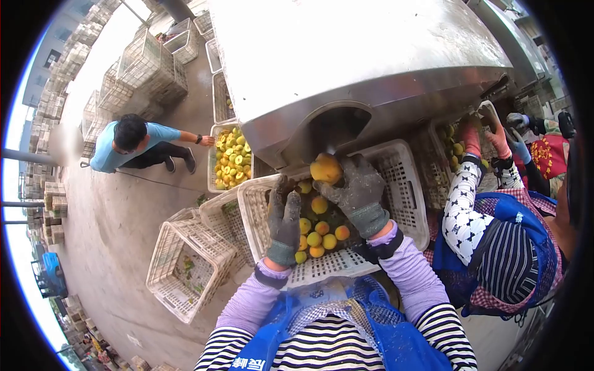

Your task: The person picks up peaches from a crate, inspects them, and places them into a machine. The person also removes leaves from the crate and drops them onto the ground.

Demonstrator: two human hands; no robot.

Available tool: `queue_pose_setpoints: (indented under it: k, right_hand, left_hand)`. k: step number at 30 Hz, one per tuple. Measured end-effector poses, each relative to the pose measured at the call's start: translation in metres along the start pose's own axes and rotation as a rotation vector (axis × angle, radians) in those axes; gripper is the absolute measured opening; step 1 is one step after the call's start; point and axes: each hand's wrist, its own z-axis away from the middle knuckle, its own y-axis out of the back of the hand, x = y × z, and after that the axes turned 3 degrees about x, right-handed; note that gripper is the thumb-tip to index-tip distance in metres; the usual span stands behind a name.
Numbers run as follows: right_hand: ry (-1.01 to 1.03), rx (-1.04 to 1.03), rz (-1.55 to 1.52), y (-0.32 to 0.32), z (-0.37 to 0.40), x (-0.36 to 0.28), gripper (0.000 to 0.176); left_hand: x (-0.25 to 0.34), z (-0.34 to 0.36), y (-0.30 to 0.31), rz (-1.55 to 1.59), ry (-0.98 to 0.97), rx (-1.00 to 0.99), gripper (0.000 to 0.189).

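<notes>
My right hand (pixel 359 193), in a dark grey glove, grips a yellow-orange peach (pixel 326 169) between thumb and fingers, just below the dark opening of a metal machine (pixel 396 117). My left hand (pixel 285 230), gloved too, is raised over the left side of a white plastic crate (pixel 405 179). Its fingers are apart, and I see nothing held in them. Between and below my hands, several yellow peaches (pixel 322 228) lie in the crate, some with a red blush. The right glove hides part of the crate's inside.
Left of the machine, a crate (pixel 213 179) holds cut peaches, touched by a person in a light-blue shirt (pixel 139 139). Tilted crates (pixel 185 272) stand on the floor at my left. Close at my right, a person in a blue apron (pixel 495 235) works over another crate.
</notes>
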Motion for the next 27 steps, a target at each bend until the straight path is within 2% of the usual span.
queue_pose_setpoints:
  k: [1, 4, 7, 10, 12, 13, 14, 16, 19, 23, 25, 27]
  right_hand:
    - [0.031, 0.011, 0.029, -0.016, -0.009, 0.012, 0.056]
    - [-0.169, -0.136, 0.099, -0.057, -0.04, 0.027, 0.051]
    - [-0.088, -0.09, -0.193, -0.09, -0.061, 0.039, 0.044]
    - [-0.195, -0.193, 0.139, -0.06, -0.064, 0.034, 0.044]
    - [-0.102, -0.089, -0.048, -0.056, -0.019, 0.078, 0.045]
    - [-0.136, -0.129, -0.029, -0.057, -0.003, 0.094, 0.046]
    - [-0.169, -0.169, -0.009, -0.058, 0.013, 0.109, 0.048]
    - [-0.444, -0.471, 0.311, -0.081, 0.058, 0.168, 0.053]
    - [-0.332, -0.701, 0.353, -0.116, 0.131, 0.227, 0.051]
    - [-0.469, -0.855, 0.338, -0.175, 0.188, 0.257, 0.048]
    - [-0.535, -0.984, 0.33, -0.198, 0.2, 0.266, 0.051]
    - [-1.03, -1.141, -0.168, -0.198, 0.195, 0.307, 0.056]
  left_hand:
    - [-0.027, -0.008, 0.02, 0.031, 0.065, -0.003, 0.044]
    - [-0.077, -0.013, 0.058, -0.055, 0.224, 0.121, 0.045]
    - [-0.131, -0.023, 0.069, -0.327, 0.315, 0.104, 0.056]
    - [-0.205, -0.052, 0.061, -1.085, 0.236, 0.034, 0.076]
    - [-0.244, -0.073, 0.048, -1.09, 0.227, 0.033, 0.085]
    - [-0.254, -0.082, 0.041, -1.093, 0.222, 0.032, 0.089]
    - [-0.218, -0.098, 0.028, -1.142, 0.411, 0.097, 0.092]
    - [-0.228, -0.116, 0.011, -1.199, 0.533, 0.084, 0.087]
    - [-0.258, -0.14, -0.002, -1.269, 0.503, 0.082, 0.08]
    - [-0.286, -0.135, -0.013, -1.383, 0.378, 0.135, 0.071]
    - [-0.295, -0.128, -0.007, -1.409, 0.321, -0.009, 0.066]
    - [-0.301, -0.138, 0.003, -1.423, 0.27, -0.344, 0.057]
